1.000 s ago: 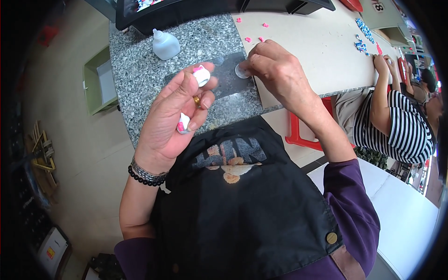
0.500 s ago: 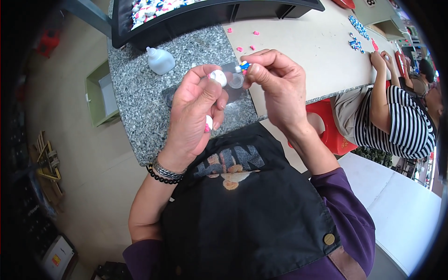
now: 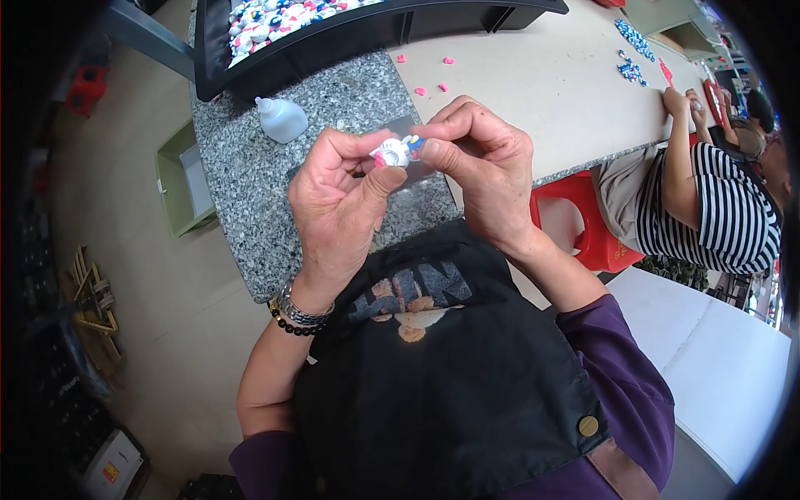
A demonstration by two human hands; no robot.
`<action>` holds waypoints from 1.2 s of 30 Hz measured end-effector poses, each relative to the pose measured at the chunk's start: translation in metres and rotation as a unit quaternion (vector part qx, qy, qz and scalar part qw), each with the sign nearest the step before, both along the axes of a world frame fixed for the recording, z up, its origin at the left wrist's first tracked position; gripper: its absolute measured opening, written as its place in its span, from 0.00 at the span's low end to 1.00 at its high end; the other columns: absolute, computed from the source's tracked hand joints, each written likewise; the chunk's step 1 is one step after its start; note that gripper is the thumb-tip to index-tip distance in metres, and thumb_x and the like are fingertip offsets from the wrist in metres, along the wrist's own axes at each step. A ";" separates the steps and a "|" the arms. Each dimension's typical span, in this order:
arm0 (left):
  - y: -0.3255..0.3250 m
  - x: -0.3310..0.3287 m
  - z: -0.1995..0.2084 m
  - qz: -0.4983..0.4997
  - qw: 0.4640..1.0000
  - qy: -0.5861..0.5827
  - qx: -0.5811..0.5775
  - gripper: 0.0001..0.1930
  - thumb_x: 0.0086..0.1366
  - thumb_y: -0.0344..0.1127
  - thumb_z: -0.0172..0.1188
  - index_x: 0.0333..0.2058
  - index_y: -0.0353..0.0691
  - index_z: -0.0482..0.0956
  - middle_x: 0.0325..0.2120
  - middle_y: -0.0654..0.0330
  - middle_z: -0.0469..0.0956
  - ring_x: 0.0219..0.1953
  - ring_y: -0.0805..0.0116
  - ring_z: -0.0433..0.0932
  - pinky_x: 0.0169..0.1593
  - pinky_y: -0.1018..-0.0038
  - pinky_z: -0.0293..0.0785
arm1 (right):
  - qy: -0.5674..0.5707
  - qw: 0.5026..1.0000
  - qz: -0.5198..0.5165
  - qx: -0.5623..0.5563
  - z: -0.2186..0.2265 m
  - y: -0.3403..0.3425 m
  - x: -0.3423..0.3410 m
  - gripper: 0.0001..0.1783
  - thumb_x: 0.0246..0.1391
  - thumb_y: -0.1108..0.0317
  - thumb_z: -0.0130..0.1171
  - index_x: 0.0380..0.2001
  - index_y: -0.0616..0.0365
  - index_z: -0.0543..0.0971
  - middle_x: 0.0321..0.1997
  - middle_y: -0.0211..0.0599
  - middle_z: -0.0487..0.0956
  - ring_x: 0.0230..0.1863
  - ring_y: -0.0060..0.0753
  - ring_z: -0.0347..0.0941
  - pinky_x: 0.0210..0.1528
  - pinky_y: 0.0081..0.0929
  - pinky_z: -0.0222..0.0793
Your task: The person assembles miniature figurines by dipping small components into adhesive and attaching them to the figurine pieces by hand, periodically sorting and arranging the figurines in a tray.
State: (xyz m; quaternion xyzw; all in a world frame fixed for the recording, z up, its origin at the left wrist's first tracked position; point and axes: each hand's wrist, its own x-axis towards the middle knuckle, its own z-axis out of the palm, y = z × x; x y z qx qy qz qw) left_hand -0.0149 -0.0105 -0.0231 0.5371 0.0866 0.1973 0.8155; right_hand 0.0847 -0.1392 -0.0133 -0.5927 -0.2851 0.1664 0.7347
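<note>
A small white figurine head [image 3: 392, 153] with a pink bow is pinched between the thumb and fingers of my left hand [image 3: 337, 204]. My right hand [image 3: 498, 171] grips a small blue-and-white figurine piece [image 3: 415, 142] with a touch of yellow. The two parts meet above the granite worktop, the blue piece against the head's right side; whether they are joined I cannot tell. Beneath my hands lies a clear plastic sheet [image 3: 411, 197], mostly covered by them. Left of my hands stands a translucent squeeze bottle [image 3: 282, 122] with a narrow tip.
A black tray [image 3: 333, 47] heaped with white, pink and blue pieces stands at the back. Several pink bits [image 3: 420, 91] lie on the beige table. Blue-and-white pieces [image 3: 631, 71] are piled farther right. A person in a striped shirt [image 3: 733, 208] sits on a red stool [image 3: 596, 229].
My right hand has moved left, bringing the blue piece against the white head. My left fingers have turned the head; a second white-and-pink piece in that palm no longer shows.
</note>
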 end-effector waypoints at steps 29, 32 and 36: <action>0.167 0.073 0.069 0.136 0.727 0.230 0.632 0.11 0.60 0.29 0.62 0.39 0.31 0.76 0.25 0.57 0.78 0.25 0.72 0.72 0.33 0.74 0.69 | -0.312 0.754 -0.443 -0.371 -0.041 -0.146 0.232 0.31 0.53 0.64 0.62 0.59 0.60 0.68 0.62 0.50 0.65 0.64 0.52 0.59 0.66 0.43 0.56; 0.170 0.076 0.066 0.107 0.707 0.242 0.656 0.09 0.60 0.30 0.62 0.37 0.30 0.76 0.24 0.55 0.78 0.25 0.69 0.73 0.32 0.72 0.70 | -0.274 0.719 -0.455 -0.448 -0.051 -0.174 0.259 0.34 0.53 0.57 0.61 0.60 0.63 0.66 0.66 0.55 0.59 0.68 0.55 0.52 0.68 0.43 0.52; 0.169 0.070 0.061 0.140 0.739 0.225 0.620 0.13 0.58 0.27 0.63 0.42 0.31 0.77 0.27 0.55 0.78 0.30 0.71 0.74 0.35 0.74 0.71 | -0.229 0.700 -0.477 -0.480 -0.060 -0.197 0.289 0.40 0.50 0.51 0.63 0.62 0.63 0.64 0.68 0.55 0.57 0.70 0.55 0.50 0.69 0.45 0.50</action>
